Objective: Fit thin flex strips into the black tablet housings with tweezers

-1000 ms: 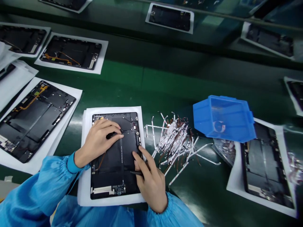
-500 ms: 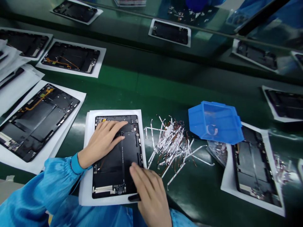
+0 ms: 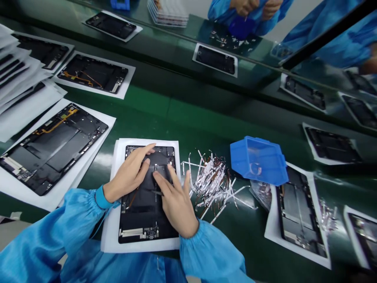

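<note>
"Where's the tablet chassis relative to the hands?"

"Lower centre of the frame, on a white sheet, directly beneath both hands."

"And the hands?"

"The left hand lies flat on it. The right hand is spread, near a thin dark tool; whether it pinches that, you can't tell."

"Farther off?"

"Right: flex strips, then a blue plastic bin. Upper left: more tablets on the green tabletop."

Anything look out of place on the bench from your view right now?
Yes: the blue plastic bin lies tipped over, partly on a white sheet, rather than sitting upright. Beside it, loose strips lie in a messy heap directly on the green bench.
</note>
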